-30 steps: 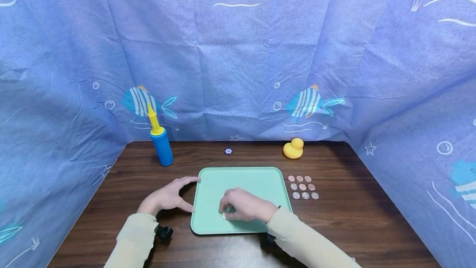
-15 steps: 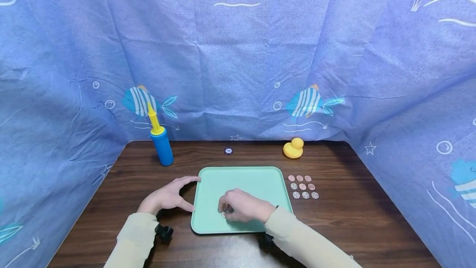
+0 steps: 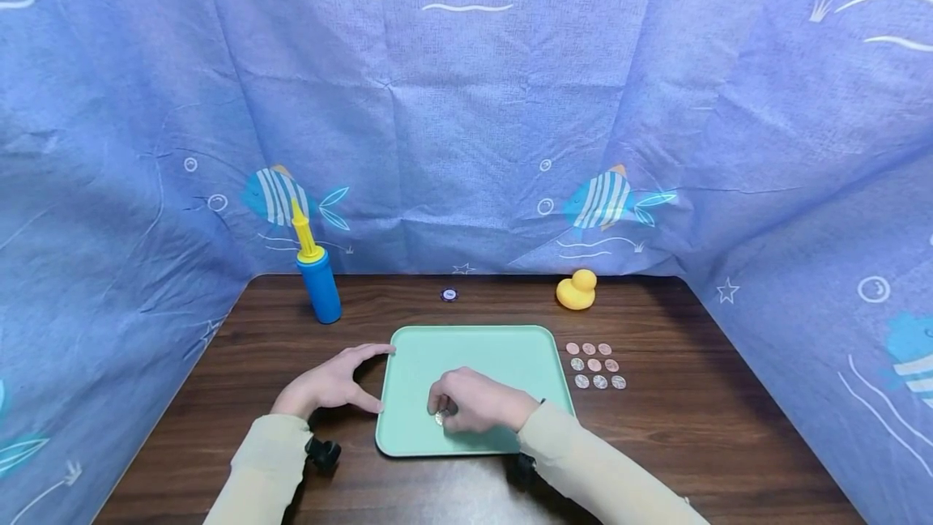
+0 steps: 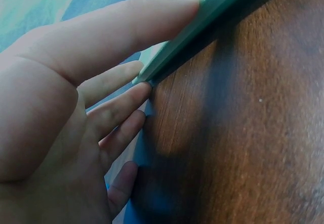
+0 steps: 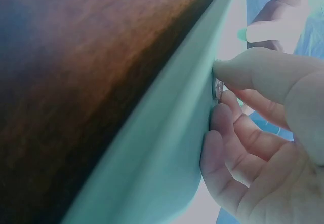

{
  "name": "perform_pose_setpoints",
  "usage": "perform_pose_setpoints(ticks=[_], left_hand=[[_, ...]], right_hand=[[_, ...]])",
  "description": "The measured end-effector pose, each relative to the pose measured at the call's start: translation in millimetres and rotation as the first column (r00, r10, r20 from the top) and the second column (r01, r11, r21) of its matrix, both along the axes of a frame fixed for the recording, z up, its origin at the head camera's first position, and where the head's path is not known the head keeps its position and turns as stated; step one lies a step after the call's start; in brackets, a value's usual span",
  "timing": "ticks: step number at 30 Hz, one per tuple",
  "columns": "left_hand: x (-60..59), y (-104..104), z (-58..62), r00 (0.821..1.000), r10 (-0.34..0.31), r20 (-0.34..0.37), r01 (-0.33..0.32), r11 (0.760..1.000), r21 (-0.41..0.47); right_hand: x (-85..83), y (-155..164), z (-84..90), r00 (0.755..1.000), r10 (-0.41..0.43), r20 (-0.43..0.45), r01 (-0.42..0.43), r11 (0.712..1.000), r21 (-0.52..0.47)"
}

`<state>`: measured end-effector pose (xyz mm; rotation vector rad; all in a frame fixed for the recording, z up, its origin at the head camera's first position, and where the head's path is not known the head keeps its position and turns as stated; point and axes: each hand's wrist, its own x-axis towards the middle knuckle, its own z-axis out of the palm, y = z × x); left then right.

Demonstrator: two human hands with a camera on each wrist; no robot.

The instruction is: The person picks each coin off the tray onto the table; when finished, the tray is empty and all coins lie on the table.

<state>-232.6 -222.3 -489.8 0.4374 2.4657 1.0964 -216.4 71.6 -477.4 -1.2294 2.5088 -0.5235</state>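
On the light green tray point(image 3: 503, 351), my right hand point(image 3: 474, 402) pinches a silver coin point(image 3: 440, 418) between curled fingers and thumb, low over the tray's surface. The right wrist view shows the coin point(image 5: 218, 88) standing on edge by the thumb tip, partly hidden by the fingers. My left hand point(image 3: 328, 383) is spread beside the tray's left side, thumb and index fingertip at its rim point(image 4: 202, 19). To the right of the tray lie several coins point(image 3: 594, 364) in neat rows on the table, some copper and some silver.
A blue and yellow hand pump point(image 3: 319, 286) stands at the back left of the dark wooden table point(image 3: 678, 444). A dark blue poker chip point(image 3: 449, 295) and a yellow rubber duck point(image 3: 577, 290) are at the back. A blue fish-patterned cloth point(image 3: 466, 128) hangs around the table.
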Motion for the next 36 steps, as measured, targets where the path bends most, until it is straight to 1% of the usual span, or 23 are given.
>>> perform_pose_setpoints(ticks=[9,17,21,31,36], left_hand=[[0.4,-0.1,0.5,1.000,-0.003,-0.002,0.003,1.000,-0.008],[-0.4,-0.3,1.6,1.000,-0.005,-0.005,0.005,1.000,-0.006],[-0.6,-0.1,0.7,1.000,-0.012,-0.003,0.012,1.000,-0.009],[-1.7,-0.7,-1.6,1.000,-0.005,-0.004,0.005,1.000,-0.004],[-0.6,-1.3,-2.3,1.000,-0.008,-0.002,0.008,1.000,0.002]], right_hand=[[-0.9,2.9,-1.0,1.000,0.014,0.024,-0.014,0.999,-0.031],[-2.9,5.4,-6.6,0.999,0.029,-0.022,-0.030,0.997,-0.077],[-3.5,6.8,-7.5,0.999,0.037,-0.026,-0.039,0.996,-0.083],[-5.5,7.6,-2.9,0.997,0.063,-0.032,-0.064,0.998,-0.016],[-5.4,7.5,-2.8,0.996,0.070,-0.049,-0.072,0.997,-0.030]])
